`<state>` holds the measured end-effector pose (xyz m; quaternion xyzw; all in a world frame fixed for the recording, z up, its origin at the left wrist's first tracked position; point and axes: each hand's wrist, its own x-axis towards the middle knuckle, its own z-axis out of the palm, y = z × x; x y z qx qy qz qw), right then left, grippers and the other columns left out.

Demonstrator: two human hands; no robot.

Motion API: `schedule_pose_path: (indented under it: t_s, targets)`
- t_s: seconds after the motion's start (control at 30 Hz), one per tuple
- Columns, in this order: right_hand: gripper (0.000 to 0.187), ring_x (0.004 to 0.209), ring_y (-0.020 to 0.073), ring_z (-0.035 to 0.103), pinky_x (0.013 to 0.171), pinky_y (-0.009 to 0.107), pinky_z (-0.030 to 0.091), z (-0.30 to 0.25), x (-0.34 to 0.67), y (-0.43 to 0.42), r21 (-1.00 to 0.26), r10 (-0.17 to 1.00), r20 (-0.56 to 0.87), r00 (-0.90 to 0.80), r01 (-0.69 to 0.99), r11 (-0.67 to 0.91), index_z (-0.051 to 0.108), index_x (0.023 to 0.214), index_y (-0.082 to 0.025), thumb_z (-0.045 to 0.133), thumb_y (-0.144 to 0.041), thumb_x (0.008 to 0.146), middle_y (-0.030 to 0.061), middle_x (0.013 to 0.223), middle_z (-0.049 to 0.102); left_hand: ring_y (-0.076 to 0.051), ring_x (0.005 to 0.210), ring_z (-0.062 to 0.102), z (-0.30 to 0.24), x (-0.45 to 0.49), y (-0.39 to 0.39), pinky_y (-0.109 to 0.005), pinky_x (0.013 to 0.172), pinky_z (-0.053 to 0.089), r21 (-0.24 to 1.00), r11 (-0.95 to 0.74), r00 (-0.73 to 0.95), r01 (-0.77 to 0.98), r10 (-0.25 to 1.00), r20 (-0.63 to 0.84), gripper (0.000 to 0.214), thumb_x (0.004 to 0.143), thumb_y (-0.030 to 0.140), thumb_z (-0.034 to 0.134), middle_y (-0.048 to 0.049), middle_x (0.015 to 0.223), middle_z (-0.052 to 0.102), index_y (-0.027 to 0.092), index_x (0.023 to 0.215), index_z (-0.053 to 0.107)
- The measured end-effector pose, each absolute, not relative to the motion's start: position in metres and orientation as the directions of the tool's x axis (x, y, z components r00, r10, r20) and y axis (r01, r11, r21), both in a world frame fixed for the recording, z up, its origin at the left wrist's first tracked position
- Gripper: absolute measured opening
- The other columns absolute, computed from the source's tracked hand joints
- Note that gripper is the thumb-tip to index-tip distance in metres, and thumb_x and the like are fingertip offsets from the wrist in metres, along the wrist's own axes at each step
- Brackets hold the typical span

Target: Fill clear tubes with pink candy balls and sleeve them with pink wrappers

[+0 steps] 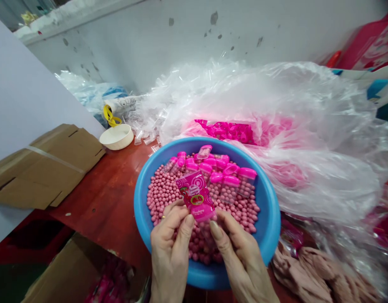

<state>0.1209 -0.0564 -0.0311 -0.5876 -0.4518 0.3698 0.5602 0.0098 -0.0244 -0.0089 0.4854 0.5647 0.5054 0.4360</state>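
Note:
A blue plastic basin (269,219) holds several pink candy beads (164,191) and a row of small clear bottles with pink caps (230,181). Over the basin's near side, my left hand (170,252) and my right hand (239,256) together pinch a pink printed label sleeve (196,197) that stands above a small clear bottle (206,229). Both hands' fingers are closed on it, thumbs facing each other.
Crumpled clear plastic sheeting (291,126) with pink caps (228,130) lies behind the basin. A white bowl (117,136) and yellow-handled scissors (110,115) sit at back left. Flattened cardboard (45,164) lies left, a box (80,273) below, and pinkish cloth (310,273) at right.

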Motion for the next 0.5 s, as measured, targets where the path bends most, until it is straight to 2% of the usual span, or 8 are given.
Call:
schedule_pose_path:
  t_s: [0.1, 0.23, 0.37, 0.5]
  targets:
    - [0.022, 0.066, 0.0135, 0.063, 0.06, 0.021, 0.046, -0.031, 0.122, -0.056, -0.981, 0.948, 0.1, 0.302, 0.188, 0.043, 0.068, 0.098, -0.026, 0.052, -0.038, 0.09, -0.0021, 0.086, 0.073, -0.022, 0.083, 0.062, -0.001, 0.003, -0.019, -0.028, 0.083, 0.046, 0.972, -0.049, -0.07, 0.228, 0.995, 0.067, 0.009, 0.075, 0.02, 0.069, -0.0033, 0.075, 0.071, 0.021, 0.071, 0.076]
    - [0.02, 0.067, 0.013, 0.064, 0.06, 0.02, 0.047, -0.033, 0.127, -0.056, -0.967, 0.961, 0.159, 0.228, 0.232, 0.105, 0.065, 0.099, -0.026, 0.048, -0.035, 0.093, -0.003, 0.081, 0.071, -0.019, 0.075, 0.062, -0.003, -0.001, -0.013, -0.026, 0.074, 0.048, 0.986, -0.044, 0.006, 0.16, 0.999, 0.044, 0.01, 0.075, 0.018, 0.069, -0.0015, 0.074, 0.07, 0.023, 0.071, 0.077]
    - [0.024, 0.058, 0.013, 0.057, 0.054, 0.021, 0.041, -0.032, 0.124, -0.057, -0.985, 0.963, 0.058, 0.264, 0.17, 0.012, 0.066, 0.093, -0.026, 0.049, -0.041, 0.091, -0.0053, 0.061, 0.061, -0.016, 0.07, 0.061, -0.005, -0.002, -0.011, -0.024, 0.069, 0.047, 0.996, -0.014, 0.012, 0.089, 1.0, 0.013, 0.012, 0.075, 0.018, 0.069, -0.0001, 0.07, 0.069, 0.023, 0.066, 0.076]
    - [0.027, 0.052, 0.0128, 0.051, 0.052, 0.024, 0.038, -0.029, 0.121, -0.057, -0.996, 0.949, -0.005, 0.315, 0.088, -0.034, 0.069, 0.094, -0.027, 0.051, -0.047, 0.089, -0.0056, 0.059, 0.058, -0.018, 0.078, 0.062, 0.002, -0.001, -0.009, -0.025, 0.076, 0.046, 0.982, -0.106, -0.001, 0.159, 0.994, 0.107, 0.012, 0.072, 0.014, 0.069, -0.0006, 0.075, 0.07, 0.023, 0.067, 0.076]
